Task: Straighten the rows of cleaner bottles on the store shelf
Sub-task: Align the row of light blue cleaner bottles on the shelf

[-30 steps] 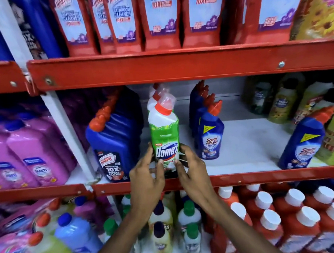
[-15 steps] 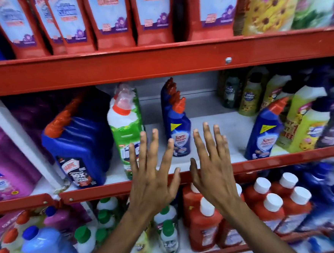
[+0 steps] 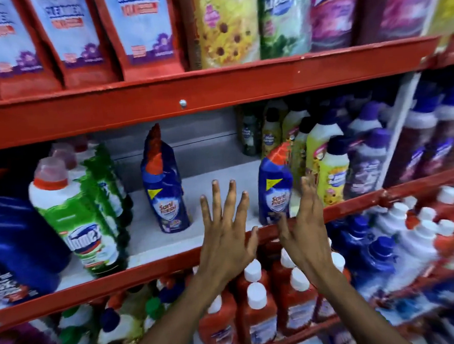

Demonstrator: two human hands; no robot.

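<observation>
Reaching toward the middle shelf [image 3: 172,245] from the head view, both bare hands are spread wide with fingers apart, and neither one holds anything. The left hand [image 3: 226,232] hangs in front of a bare stretch of the white shelf board, its palm over the red front rail. The right hand [image 3: 303,229] is raised just beside it, its thumb and palm overlapping the lower part of a blue Sani Fresh bottle [image 3: 275,187] that stands alone at the front edge; whether skin touches plastic I cannot tell. That bottle leans slightly, its orange cap tipped to the right.

Well to its left a row of Sani Fresh bottles [image 3: 165,192] runs back toward the rear wall, with open shelf between the two. Further left stands a green Domex bottle [image 3: 73,212] with a clear cap, at the head of its own row, and beside it at the frame's edge a dark blue Harpic bottle [image 3: 13,246]. To the right of the lone bottle sit yellow bottles [image 3: 330,170] with dark caps, then purple ones.

Above, red bathroom cleaner pouches [image 3: 141,35] and flowered packs fill the upper shelf. Below, orange bottles with white caps [image 3: 257,312] crowd the lower shelf. The edges of the picture are smeared.
</observation>
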